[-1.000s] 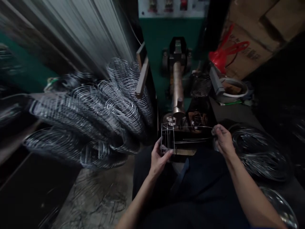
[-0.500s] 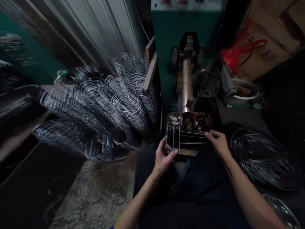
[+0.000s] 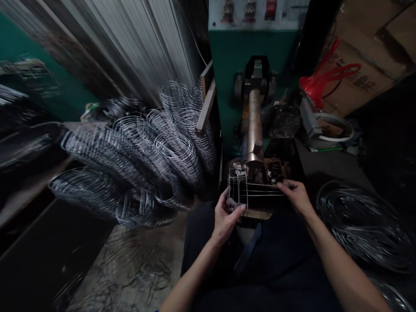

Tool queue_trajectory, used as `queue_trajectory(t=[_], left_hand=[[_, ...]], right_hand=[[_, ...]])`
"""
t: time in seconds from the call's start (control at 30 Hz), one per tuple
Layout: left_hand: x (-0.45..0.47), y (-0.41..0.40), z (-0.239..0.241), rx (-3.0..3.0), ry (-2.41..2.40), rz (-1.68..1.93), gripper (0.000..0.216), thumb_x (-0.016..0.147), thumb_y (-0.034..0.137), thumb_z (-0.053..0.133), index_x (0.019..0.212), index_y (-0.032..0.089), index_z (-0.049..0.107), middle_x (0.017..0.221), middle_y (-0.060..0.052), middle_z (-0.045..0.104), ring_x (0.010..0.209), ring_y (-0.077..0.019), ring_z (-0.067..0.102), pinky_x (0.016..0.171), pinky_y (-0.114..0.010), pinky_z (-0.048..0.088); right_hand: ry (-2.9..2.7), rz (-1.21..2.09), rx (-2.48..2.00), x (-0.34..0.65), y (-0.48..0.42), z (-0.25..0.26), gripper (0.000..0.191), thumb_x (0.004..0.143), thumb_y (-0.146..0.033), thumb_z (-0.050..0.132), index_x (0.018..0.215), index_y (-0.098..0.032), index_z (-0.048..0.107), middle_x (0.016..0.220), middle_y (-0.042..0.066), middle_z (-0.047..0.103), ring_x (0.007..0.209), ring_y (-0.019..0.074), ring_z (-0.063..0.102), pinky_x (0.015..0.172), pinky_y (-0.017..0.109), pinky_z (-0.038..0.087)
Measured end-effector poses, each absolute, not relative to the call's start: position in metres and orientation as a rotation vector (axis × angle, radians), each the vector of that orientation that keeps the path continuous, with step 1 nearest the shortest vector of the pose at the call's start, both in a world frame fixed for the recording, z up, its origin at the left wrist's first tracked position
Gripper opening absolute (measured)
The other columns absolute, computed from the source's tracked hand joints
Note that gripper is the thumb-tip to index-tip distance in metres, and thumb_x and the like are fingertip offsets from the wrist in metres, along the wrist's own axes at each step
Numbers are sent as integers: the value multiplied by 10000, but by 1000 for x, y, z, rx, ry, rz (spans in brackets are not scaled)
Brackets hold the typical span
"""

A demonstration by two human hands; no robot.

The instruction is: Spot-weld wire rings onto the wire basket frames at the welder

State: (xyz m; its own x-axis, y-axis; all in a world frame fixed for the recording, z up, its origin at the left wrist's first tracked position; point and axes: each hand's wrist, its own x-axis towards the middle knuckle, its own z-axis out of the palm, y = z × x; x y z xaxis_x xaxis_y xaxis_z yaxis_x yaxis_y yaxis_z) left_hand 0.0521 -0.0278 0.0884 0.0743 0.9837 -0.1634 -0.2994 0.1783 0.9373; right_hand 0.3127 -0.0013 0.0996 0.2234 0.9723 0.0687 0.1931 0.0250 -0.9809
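A small wire frame (image 3: 238,203) of thin metal rods is held upright in my left hand (image 3: 224,219), with the thumb and fingers closed round its lower part. It sits just in front of and below the brass-coloured cylindrical arm (image 3: 255,130) of a green machine (image 3: 253,43). My right hand (image 3: 296,196) pinches the right ends of a few thin straight wires (image 3: 263,192). These run sideways to the frame; whether they are joined to it I cannot tell. Dark clutter under the machine arm is hard to make out.
Stacks of wire rings (image 3: 177,151) crowd the left side. A coil of dark wire (image 3: 360,229) lies at the right, with a round wire grille (image 3: 286,121) and a white-rimmed bowl (image 3: 341,130) behind it. Loose wire scraps (image 3: 143,273) litter the floor; a carton (image 3: 367,73) stands back right.
The view has tilted up a little, showing more of the machine's switch panel. Both hands keep their hold, and the wire frame and wires have shifted only slightly.
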Motion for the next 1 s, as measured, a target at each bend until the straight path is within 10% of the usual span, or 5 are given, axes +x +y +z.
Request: queue_trajectory(t=[1.0], left_hand=[[63,-11,92,883,1000,1186,855,724,367,841,1440,174,415,672,95,462,490,-41,416,421,-156,416]], right_hand=[[-1208,827,-1454,323,19,93,671,727,-676,762,561,-207,311,609,-35,255,583,135,246,562,278,232]])
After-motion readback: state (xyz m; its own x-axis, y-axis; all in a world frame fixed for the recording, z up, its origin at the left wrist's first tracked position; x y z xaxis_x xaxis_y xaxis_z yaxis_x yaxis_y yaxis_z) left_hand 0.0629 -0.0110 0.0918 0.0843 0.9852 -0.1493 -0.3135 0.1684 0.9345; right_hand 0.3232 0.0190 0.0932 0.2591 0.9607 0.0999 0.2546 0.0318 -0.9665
